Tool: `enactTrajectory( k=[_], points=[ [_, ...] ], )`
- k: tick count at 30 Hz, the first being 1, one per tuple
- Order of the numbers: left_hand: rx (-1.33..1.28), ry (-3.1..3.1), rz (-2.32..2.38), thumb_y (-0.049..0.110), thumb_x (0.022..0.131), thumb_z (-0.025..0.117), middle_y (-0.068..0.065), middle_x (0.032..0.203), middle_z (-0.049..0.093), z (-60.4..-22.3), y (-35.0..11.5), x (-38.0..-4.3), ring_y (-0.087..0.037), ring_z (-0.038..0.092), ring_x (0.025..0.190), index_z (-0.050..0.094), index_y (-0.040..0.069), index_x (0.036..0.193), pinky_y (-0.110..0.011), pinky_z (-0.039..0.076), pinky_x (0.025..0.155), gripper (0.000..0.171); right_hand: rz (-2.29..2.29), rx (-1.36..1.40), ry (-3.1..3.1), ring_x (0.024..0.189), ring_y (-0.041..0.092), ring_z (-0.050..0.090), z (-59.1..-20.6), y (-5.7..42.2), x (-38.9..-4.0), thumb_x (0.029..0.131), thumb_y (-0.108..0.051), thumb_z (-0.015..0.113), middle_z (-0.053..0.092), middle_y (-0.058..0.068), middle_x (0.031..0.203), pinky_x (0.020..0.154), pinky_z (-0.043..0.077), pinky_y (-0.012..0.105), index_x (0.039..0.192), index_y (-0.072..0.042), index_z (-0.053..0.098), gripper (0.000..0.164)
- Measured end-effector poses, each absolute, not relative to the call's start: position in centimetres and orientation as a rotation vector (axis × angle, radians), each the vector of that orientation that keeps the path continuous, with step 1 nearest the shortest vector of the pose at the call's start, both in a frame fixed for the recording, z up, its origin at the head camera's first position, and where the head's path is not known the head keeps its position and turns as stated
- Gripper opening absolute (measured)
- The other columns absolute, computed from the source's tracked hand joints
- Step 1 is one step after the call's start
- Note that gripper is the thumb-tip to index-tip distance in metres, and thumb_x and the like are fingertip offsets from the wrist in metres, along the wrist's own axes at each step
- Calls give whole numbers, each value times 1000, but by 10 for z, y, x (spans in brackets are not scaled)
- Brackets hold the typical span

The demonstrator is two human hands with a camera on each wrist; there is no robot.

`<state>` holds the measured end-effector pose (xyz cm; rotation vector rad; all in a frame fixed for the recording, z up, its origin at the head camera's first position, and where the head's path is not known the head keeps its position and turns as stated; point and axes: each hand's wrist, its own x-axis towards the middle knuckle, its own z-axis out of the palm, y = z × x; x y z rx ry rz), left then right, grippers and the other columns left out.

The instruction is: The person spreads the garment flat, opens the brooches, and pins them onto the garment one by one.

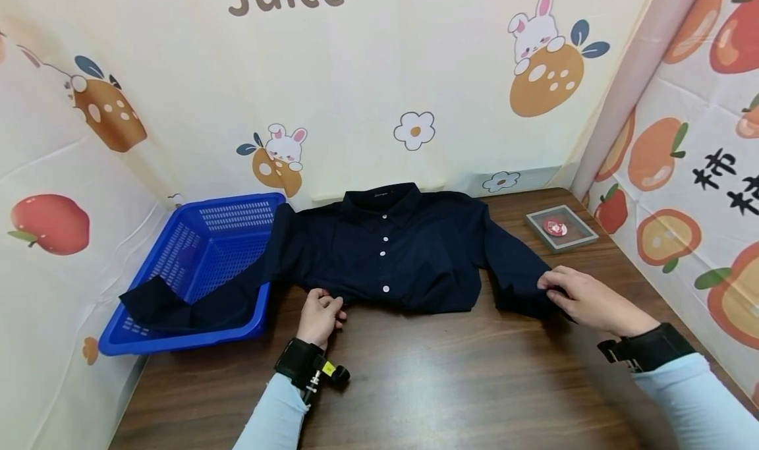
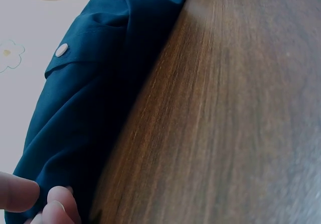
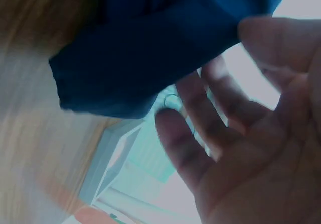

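A dark navy button-up shirt (image 1: pixel 379 252) lies front up on the table, collar away from me, white buttons down its middle. Its sleeve on the left hangs over into a blue basket (image 1: pixel 261 311). My left hand (image 1: pixel 320 315) pinches the shirt's near edge, left of the buttons; in the left wrist view its fingertips (image 2: pixel 62 204) meet the dark cloth. At the other side, my right hand (image 1: pixel 584 298) grips the right-hand sleeve (image 1: pixel 516 265) near its end. The right wrist view has the thumb on one side of the sleeve (image 3: pixel 150 58) and fingers behind it.
The perforated basket stands at the left, against the printed backdrop. A small grey framed box (image 1: pixel 562 228) with a red round emblem sits at the back right, just beyond the sleeve. Brown wooden table (image 1: pixel 445 377) extends toward me; printed cloth (image 1: pixel 682 173) rises along the right side.
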<state>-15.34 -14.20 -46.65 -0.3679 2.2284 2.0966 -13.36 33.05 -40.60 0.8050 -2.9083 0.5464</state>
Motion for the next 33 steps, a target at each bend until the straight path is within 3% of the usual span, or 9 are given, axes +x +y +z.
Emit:
enactTrajectory(
  k=[2, 5, 10, 12, 15, 22, 26, 30, 33],
  points=[
    [-379, 2223, 2085, 0, 94, 54, -16, 81, 60, -467, -143, -153, -14, 57, 57, 35, -7, 117, -23, 46, 45, 31, 488, 749, -2834, 82, 17, 54, -409, 323, -129, 80, -3, 74, 56, -1, 91, 68, 46, 38, 93, -14, 63, 20],
    [-377, 2209, 2073, 4, 95, 55, -18, 84, 60, -467, -145, -151, -15, 58, 58, 37, -8, 117, -24, 48, 47, 31, 491, 766, -2704, 74, 13, 53, -414, 307, -117, 73, -7, 80, 55, -5, 82, 62, 45, 34, 87, -14, 63, 23],
    [-287, 2186, 2135, 7, 95, 55, -18, 81, 61, -466, -150, -146, -16, 59, 58, 41, -8, 107, -26, 50, 49, 24, 600, 1017, -2883, 74, 0, 54, -423, 279, -97, 85, -18, 73, 58, -17, 84, 61, 49, 26, 91, -19, 69, 7],
    [-262, 2181, 2151, 7, 95, 55, -16, 78, 61, -466, -151, -145, -16, 58, 57, 42, -7, 103, -26, 50, 49, 21, 542, 1025, -2978, 83, 4, 57, -429, 274, -94, 87, -20, 71, 60, -12, 92, 68, 51, 29, 98, -16, 71, 12],
    [-275, 2167, 2141, 7, 95, 55, -16, 78, 61, -468, -151, -145, -16, 58, 57, 42, -5, 102, -26, 50, 50, 20, 388, 937, -2954, 91, 16, 59, -437, 275, -95, 82, -17, 75, 60, 0, 99, 75, 52, 36, 104, -8, 70, 24],
    [-364, 2139, 2081, 6, 97, 53, -18, 83, 61, -469, -151, -148, -16, 58, 59, 41, -9, 113, -27, 50, 52, 25, 216, 751, -2788, 105, 41, 55, -449, 291, -116, 73, -17, 81, 57, 26, 117, 85, 47, 55, 112, 2, 67, 45],
    [-356, 2122, 2085, 5, 97, 52, -20, 83, 61, -469, -153, -149, -18, 58, 60, 41, -10, 112, -29, 51, 53, 24, 125, 668, -2773, 84, 35, 51, -452, 297, -130, 72, -20, 82, 55, 19, 95, 69, 46, 43, 105, 0, 72, 40],
    [-367, 2120, 2087, 5, 97, 53, -21, 84, 61, -469, -152, -150, -18, 59, 60, 41, -9, 112, -28, 52, 53, 24, 77, 628, -2811, 66, 21, 40, -454, 300, -139, 73, -18, 83, 46, 4, 73, 56, 33, 31, 98, -2, 75, 30],
    [-372, 2125, 2096, 5, 96, 54, -20, 83, 62, -468, -150, -149, -16, 58, 59, 42, -8, 111, -26, 51, 53, 24, 77, 617, -2863, 66, 21, 51, -453, 299, -142, 76, -12, 80, 56, 3, 73, 58, 44, 34, 96, -2, 74, 23]
  ],
)
